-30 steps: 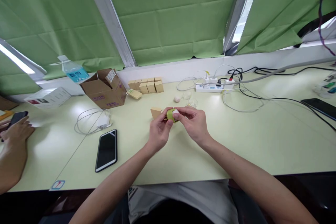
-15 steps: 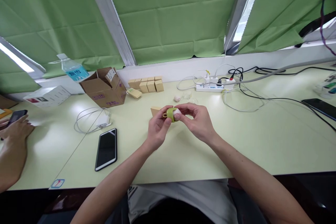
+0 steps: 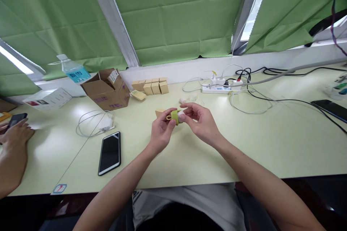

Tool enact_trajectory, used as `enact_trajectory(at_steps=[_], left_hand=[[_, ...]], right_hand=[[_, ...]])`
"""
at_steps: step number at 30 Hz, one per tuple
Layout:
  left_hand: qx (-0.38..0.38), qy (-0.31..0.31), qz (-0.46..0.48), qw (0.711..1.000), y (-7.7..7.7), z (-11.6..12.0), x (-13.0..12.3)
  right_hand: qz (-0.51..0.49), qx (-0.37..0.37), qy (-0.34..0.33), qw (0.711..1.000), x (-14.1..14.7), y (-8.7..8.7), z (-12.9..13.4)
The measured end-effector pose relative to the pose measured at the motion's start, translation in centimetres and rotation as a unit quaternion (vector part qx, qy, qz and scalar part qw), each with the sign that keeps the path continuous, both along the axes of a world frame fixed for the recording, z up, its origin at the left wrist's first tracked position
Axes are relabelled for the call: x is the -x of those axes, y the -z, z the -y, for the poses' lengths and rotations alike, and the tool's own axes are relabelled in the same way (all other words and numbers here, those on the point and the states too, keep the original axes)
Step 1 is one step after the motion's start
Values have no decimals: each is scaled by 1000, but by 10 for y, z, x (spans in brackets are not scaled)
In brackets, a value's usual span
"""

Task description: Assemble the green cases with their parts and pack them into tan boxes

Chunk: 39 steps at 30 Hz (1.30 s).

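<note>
Above the middle of the pale table, my left hand (image 3: 162, 128) pinches a small green holder (image 3: 174, 116) with a loop on its left end. A white rounded piece (image 3: 181, 116) sits at the holder's right side, partly inside it. My right hand (image 3: 202, 122) has its thumb and fingertips on that white piece. Behind my hands lies a small pinkish-white item (image 3: 182, 100) next to some clear pieces. A small tan box (image 3: 159, 113) is partly hidden behind my left hand.
An open cardboard box (image 3: 108, 92), several small tan boxes (image 3: 155, 87) and a power strip (image 3: 217, 89) with cables line the back. A phone (image 3: 109, 153) and a white charger (image 3: 106, 123) lie left. Another person's hand (image 3: 18, 131) holds a phone at far left.
The green holder and both hands have shifted very slightly left and up in the view. The right fingers are raised a little more. The hold on both pieces is otherwise unchanged.
</note>
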State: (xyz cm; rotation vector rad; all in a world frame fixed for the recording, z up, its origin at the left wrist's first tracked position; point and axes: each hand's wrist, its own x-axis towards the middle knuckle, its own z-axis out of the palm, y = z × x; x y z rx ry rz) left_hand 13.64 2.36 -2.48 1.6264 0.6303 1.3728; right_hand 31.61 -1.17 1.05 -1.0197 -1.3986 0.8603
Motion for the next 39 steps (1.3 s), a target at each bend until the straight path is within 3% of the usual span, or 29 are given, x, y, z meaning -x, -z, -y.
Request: enact_trajectory(at_steps=[2,4,8,11,13,17,23,27,31,36,39], left_hand=[[40,30,19,999,-3,-2,2],[94,78,50,991,-6,-4,4],[201,171,123,957,-11,-6,6],[245,212,125,938,-11,-5,6],[252,224,104,936,-8,-5,5],[212,186,83,956,-4,-5,4],[73,149,35,986,-3,-4,6],[51,111,21,992,1,-7,5],[32,104,-4,994,1,-10,8],[11,78,-25,997,-4,-15,18],[38,125,2,991,-6,-17,20]], right_hand=[[32,-33,0,999,-7,-2,1],[109,-123,16,986,-17,-4,1],[277,-356,13,893,-33,-4,-3],[326,-410,8,852,-31,2,-7],[341,-404,8,849,-26,6,-8],[324,-357,-4,876,-18,12,-7],[172,-271,30,947,-11,12,0],[62,-160,12,985,-4,10,3],[12,-86,-9,996,-4,10,1],[-78,-43,4,996,-21,2,-4],[-71,-28,-8,997,-28,-5,-4]])
